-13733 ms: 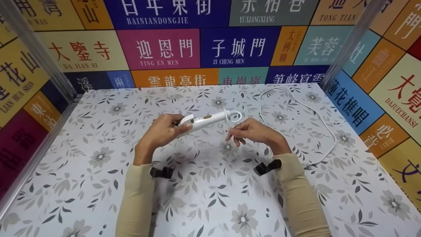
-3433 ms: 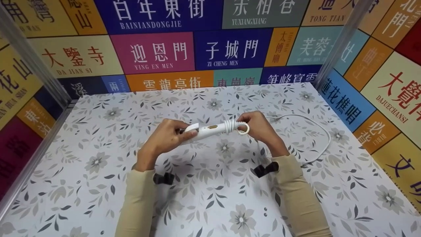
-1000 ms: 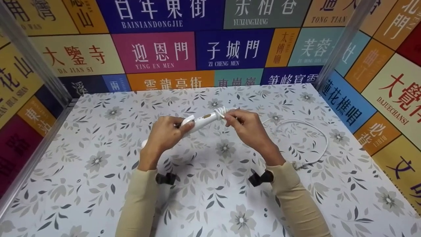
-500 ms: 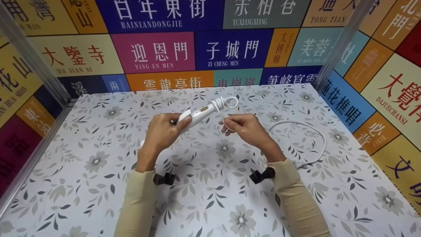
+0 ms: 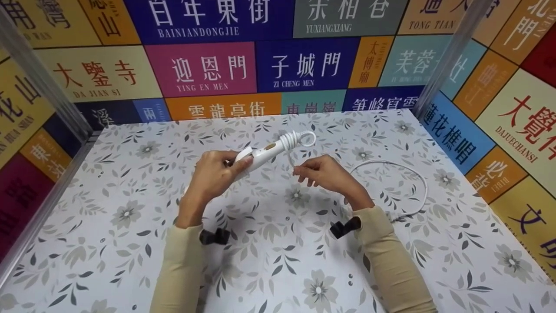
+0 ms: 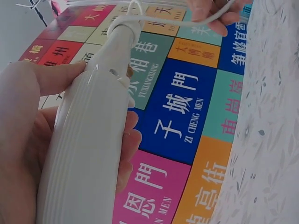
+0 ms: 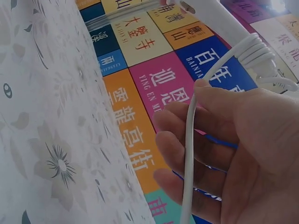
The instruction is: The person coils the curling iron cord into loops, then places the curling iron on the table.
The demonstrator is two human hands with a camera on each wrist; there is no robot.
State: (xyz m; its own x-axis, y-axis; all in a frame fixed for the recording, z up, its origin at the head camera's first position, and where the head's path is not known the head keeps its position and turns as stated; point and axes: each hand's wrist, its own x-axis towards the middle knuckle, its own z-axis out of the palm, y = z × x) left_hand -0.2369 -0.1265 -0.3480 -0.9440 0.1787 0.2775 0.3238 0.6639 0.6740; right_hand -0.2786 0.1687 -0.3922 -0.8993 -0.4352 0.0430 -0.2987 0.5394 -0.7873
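Note:
In the head view my left hand grips a white hair styling iron, its thumb on top of the body. The iron tilts up to the right above the table. Several turns of its white cord are wound round the handle end, where a small cord loop stands out. My right hand is below and right of that end. Its thumb and index finger pinch the cord, which runs down across the other fingers in the right wrist view. The left wrist view shows the iron's ridged body in the palm.
The rest of the cord curves over the table at the right and passes toward the right sleeve. A floral cloth covers the table. Panels with large lettering stand behind and at both sides.
Since the oldest frame, more cord turns have come round the handle and the loose cord on the table has shortened. Over the last second my right hand went from the handle end to below it.

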